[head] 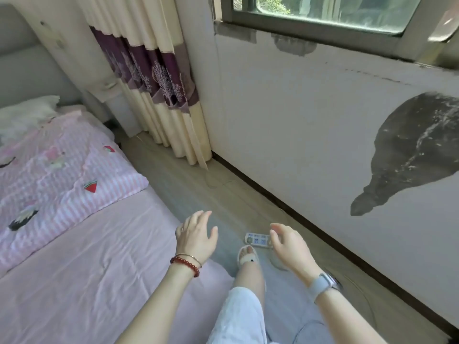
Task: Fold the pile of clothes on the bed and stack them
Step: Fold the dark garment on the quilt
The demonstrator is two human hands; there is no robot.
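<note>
At the far left, your bed point(94, 264) runs along the frame under a plain pink sheet, and a striped pink quilt point(57, 184) with watermelon prints lies spread over its upper part, up toward a white pillow point(27, 112). No pile of clothes shows on the part of the bed you can see here, so the task's thing is out of view; judging by that, you have yet to turn toward it.

Moving right, your left hand point(196, 235) hangs in the air just past the bed's edge, fingers loose and spread, grasping nothing. A red bead bracelet point(185, 265) sits on that wrist. The hand looks raised for balance or in readiness, not for any grip.

Between your hands, down on the floor point(188, 184), lies a white power strip point(258, 239), and just beside it your foot in a pale slipper point(248, 256). You seem to be standing in the gap between bed and wall.

Further right, your right hand point(289, 245) hovers over the floor too, fingers relaxed and slightly bent, empty. A watch point(323, 285) sits on its wrist.

At the far right stands the wall point(285, 125), with a dark stain point(417, 150), a curtain point(159, 100) in the corner and a window point(323, 11) above.
</note>
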